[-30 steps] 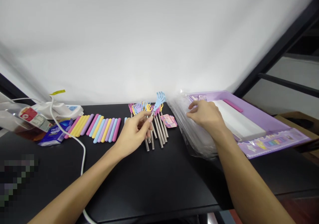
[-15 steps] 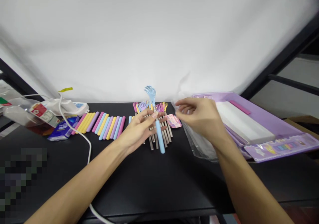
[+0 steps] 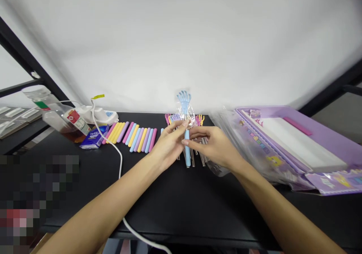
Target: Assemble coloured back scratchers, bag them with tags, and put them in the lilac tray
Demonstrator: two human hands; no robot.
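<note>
A light-blue back scratcher (image 3: 184, 100) stands upright in front of me, with a claw head, a short metal neck and a blue handle. My left hand (image 3: 172, 143) is closed around its neck and upper handle. Shiny clear plastic bag (image 3: 192, 116) film surrounds the claw head and neck. Closed at the handle's right side, my right hand (image 3: 210, 144) pinches the bag's lower part, its fingertips partly hidden. Behind both hands lie several back scratchers with coloured claw heads (image 3: 200, 119) and metal rods, mostly covered from view.
Coloured handles (image 3: 143, 140) lie in rows to the left. Beyond them are a blue packet (image 3: 94, 136), a bottle (image 3: 63, 120), a power strip (image 3: 110, 117) and a white cable (image 3: 121, 167). Clear bags (image 3: 249, 152) and a purple display box (image 3: 333, 139) occupy the right.
My right hand has moved left from the stack of bags to the back scratcher, bringing a clear bag. The back scratcher's handle swung down and it now stands upright, its head inside film.
</note>
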